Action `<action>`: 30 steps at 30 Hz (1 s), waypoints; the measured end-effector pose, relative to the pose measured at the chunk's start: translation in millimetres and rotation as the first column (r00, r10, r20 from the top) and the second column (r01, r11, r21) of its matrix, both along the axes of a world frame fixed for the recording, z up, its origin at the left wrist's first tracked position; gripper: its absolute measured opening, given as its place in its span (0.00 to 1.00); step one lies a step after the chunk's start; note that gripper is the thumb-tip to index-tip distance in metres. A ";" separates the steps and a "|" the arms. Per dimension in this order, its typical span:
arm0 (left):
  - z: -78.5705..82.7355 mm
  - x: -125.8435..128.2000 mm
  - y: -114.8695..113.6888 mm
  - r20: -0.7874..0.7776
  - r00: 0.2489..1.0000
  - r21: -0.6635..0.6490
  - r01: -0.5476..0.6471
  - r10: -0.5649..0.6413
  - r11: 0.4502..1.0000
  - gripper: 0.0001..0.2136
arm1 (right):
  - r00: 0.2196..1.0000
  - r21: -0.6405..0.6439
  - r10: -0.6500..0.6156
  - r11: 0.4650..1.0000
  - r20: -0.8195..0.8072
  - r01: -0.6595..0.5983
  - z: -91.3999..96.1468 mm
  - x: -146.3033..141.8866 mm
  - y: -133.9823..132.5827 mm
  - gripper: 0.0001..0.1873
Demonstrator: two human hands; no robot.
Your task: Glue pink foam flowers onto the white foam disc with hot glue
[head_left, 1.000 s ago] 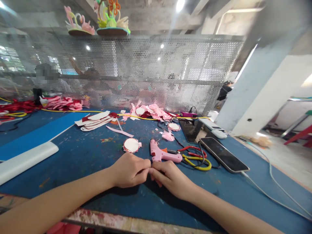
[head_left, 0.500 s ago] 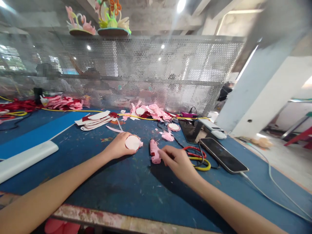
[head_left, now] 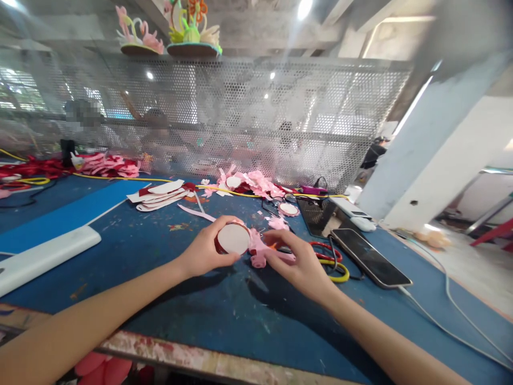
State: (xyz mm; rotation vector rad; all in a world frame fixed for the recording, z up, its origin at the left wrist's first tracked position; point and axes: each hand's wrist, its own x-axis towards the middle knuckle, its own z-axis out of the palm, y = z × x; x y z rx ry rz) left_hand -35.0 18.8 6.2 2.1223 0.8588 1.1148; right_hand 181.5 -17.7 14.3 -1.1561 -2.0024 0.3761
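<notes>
White disc moved closer to glue gun, blue table, perforated screen

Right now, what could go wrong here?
The left hand holds the white disc right by the pink glue gun; if the gun is hot, a slip might burn the fingers or smear glue. Whether it is hot, I can't tell.
The yellow handle lies close beside the right hand, so a rightward swing could snag it.
The phone lies beyond that handle; a knock might shove the handle into it.
</notes>
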 end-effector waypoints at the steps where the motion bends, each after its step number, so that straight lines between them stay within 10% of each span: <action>1: 1.0 1.7 -4.5 -0.009 1.000 0.007 0.013 -0.013 1.000 0.25 | 0.997 -0.066 0.020 0.997 -0.081 -0.026 0.2 -4.1 -3.6 0.12; 8: 2.7 7.1 -17.6 -0.031 0.997 0.016 0.072 -0.071 0.997 0.25 | 0.925 -0.217 0.037 0.968 -0.378 -0.127 -8.9 -18.1 -10.8 0.10; 30: 1.5 9.4 -23.3 -0.037 0.995 -0.044 0.096 -0.098 0.994 0.24 | 0.887 -0.243 0.021 0.959 -0.461 -0.149 -7.1 -18.9 -12.4 0.10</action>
